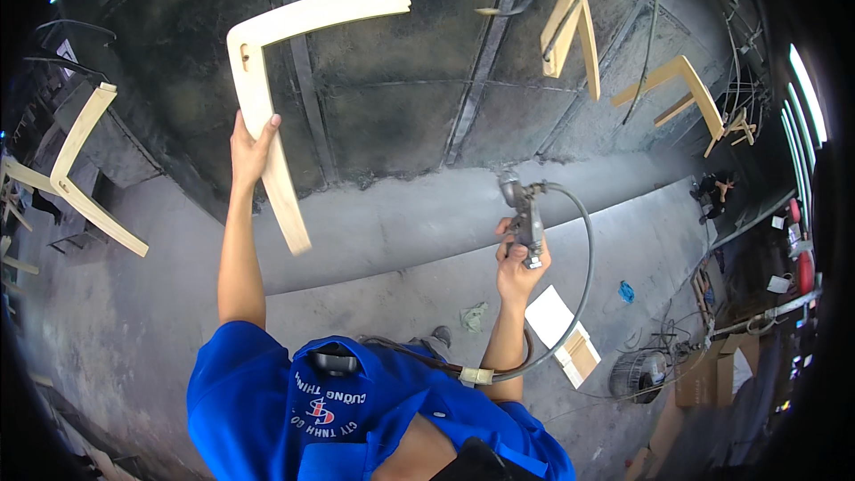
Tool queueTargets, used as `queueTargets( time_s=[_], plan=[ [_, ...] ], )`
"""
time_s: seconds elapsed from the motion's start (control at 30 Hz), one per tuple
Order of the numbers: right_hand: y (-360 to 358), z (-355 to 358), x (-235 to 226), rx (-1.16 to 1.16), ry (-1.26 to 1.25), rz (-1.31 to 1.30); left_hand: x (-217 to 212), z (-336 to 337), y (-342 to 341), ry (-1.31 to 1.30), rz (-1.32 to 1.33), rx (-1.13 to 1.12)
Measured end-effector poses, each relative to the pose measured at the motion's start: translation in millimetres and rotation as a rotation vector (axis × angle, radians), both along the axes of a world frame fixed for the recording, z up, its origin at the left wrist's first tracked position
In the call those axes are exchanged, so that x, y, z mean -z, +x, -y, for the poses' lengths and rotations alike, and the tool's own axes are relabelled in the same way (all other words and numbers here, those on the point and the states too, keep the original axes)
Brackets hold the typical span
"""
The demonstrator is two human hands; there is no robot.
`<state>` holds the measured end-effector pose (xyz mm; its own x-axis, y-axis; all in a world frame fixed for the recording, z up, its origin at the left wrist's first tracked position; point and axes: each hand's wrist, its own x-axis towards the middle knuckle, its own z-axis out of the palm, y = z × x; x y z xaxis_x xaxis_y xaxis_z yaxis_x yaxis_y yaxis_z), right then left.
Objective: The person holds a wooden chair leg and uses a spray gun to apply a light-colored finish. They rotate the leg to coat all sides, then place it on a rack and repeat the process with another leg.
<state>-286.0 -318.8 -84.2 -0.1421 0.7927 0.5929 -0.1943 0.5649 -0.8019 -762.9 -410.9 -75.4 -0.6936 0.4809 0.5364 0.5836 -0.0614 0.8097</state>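
My left hand is closed around the upright arm of a pale, L-shaped wooden furniture part, with the thumb across its face. The bent corner has a small slot, and the other arm reaches right to a notched end. In my right hand is a grey metal spray gun, held upright to the right of the wood and apart from it. A grey hose loops from the gun down past my right forearm. Part of the grip is hidden by my fingers.
Similar wooden parts hang at left and upper right. A stained panelled wall stands ahead. On the floor lie a white board, a blue crumpled scrap, a round metal drum and cardboard boxes.
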Motion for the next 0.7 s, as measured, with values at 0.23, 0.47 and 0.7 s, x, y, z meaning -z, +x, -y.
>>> queueTargets(
  time_s=[0.23,0.47,0.7],
  plan=[
    [-35,4,-46,-0.53,-0.022,0.014,-42,23,69,0.071,0.58,0.347],
    [-44,-33,-88,-0.009,-0.061,0.069,-30,20,67,0.102,0.175,0.176],
    [-10,-9,-195,-0.427,0.175,0.35,-18,6,55,-0.053,-0.23,-0.151]
  ],
)
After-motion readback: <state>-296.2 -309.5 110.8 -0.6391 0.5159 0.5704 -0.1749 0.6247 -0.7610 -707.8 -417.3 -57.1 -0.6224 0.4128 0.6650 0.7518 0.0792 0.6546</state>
